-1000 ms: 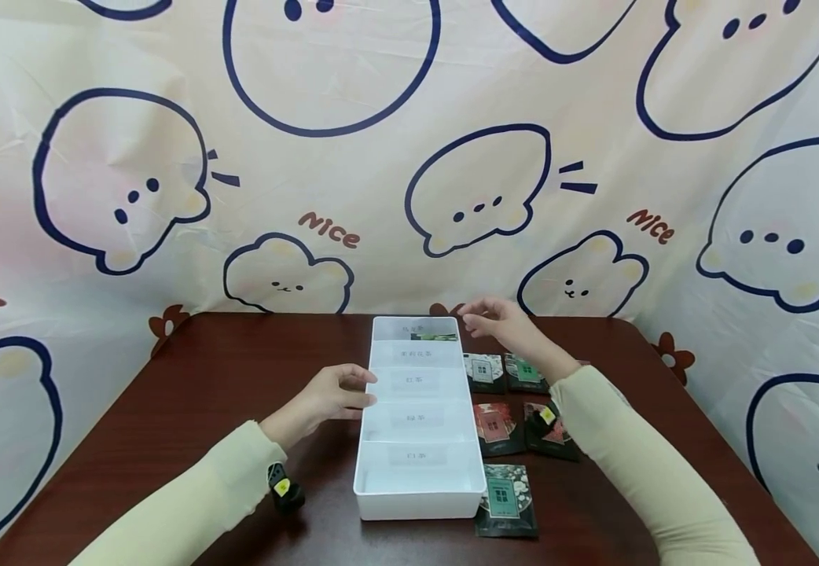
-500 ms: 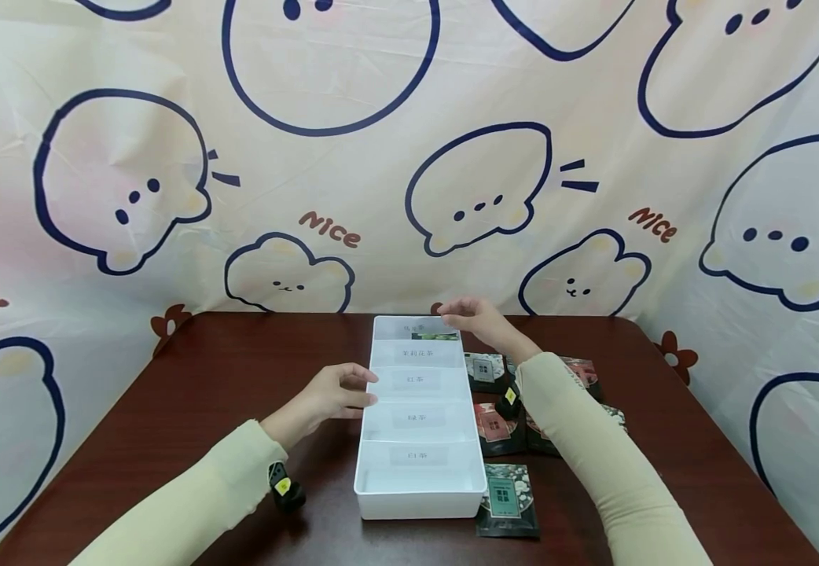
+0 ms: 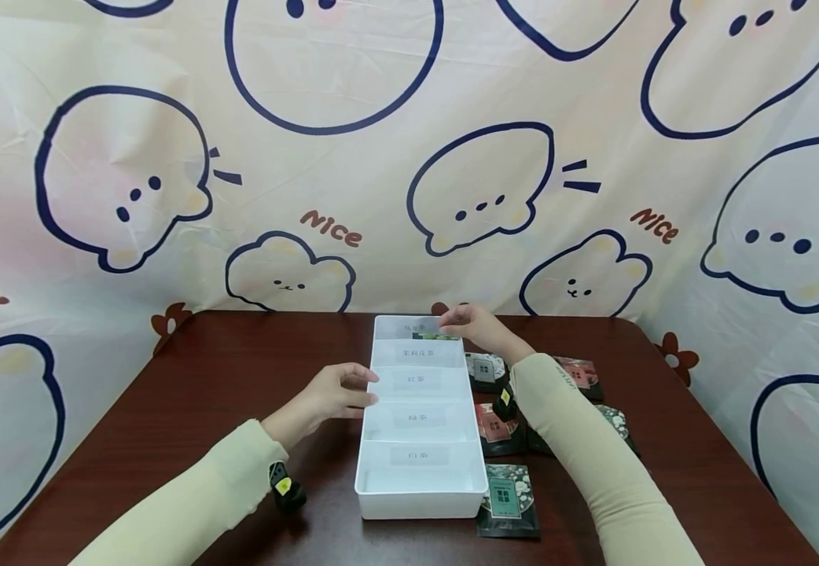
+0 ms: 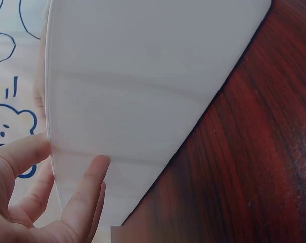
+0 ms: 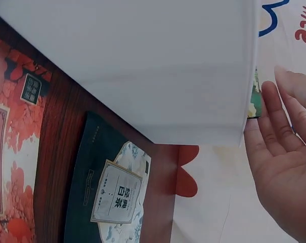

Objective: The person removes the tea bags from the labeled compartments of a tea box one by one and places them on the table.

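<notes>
A white plastic box [image 3: 420, 503] with several labelled compartments stands lengthwise on the table. My left hand [image 3: 328, 393] rests its fingertips against the box's left side; in the left wrist view, fingers [image 4: 87, 197] touch the outer wall and reach the rim. At the far right corner, my right hand [image 3: 473, 324] is over the farthest compartment, its fingers touching or close by a green tea sachet [image 3: 436, 336]. That sachet's edge also shows above the rim in the right wrist view, beside my extended fingers [image 5: 276, 111]. Most of it is hidden inside the box.
Right of the box lie more tea sachets: a dark one with a white label [image 3: 486, 369], a red one [image 3: 496, 424], and a green-labelled one [image 3: 507, 499] nearest me. Others are partly under my right sleeve [image 3: 579, 440]. A patterned cloth [image 3: 381, 173] hangs behind the table.
My right hand has moved left from beside the box to its far compartment, then dipped slightly. The left hand, box and green sachet look unmoved.
</notes>
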Tool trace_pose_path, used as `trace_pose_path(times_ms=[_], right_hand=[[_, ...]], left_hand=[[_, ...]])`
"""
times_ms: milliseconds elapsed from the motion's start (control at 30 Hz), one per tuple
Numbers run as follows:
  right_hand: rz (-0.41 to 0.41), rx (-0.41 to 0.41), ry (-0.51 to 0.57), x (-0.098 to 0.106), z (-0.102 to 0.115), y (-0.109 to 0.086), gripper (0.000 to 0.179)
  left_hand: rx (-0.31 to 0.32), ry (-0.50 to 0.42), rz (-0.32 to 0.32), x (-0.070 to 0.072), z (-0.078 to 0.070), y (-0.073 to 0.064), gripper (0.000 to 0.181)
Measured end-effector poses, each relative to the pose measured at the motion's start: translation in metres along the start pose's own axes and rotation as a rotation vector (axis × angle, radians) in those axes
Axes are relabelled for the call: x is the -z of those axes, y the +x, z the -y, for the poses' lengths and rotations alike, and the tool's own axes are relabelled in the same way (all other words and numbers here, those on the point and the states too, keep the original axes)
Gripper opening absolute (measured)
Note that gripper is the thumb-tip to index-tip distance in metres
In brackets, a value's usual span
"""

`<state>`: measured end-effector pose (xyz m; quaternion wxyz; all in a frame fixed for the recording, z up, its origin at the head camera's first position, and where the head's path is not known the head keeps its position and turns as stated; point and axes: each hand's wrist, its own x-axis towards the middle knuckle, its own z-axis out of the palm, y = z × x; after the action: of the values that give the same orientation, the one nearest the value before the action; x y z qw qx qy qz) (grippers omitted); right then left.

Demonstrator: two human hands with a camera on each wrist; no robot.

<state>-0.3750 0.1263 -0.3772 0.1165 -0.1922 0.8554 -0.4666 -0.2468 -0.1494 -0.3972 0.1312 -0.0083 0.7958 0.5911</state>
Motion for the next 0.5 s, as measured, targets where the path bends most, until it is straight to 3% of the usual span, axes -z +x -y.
trace_pose_path(times_ms=[233, 500], right_hand=[[0.011, -0.013, -0.02, -0.0017, 0.0002, 0.0022, 0.023], [0.015, 0.007, -0.127, -0.0032, 0.0032, 0.0049, 0.015]], left_hand=[[-0.002, -0.001, -0.004, -0.0005, 0.0001, 0.0004, 0.034], [-0.001, -0.007, 0.0, -0.0004, 0.0017, 0.0016, 0.034]])
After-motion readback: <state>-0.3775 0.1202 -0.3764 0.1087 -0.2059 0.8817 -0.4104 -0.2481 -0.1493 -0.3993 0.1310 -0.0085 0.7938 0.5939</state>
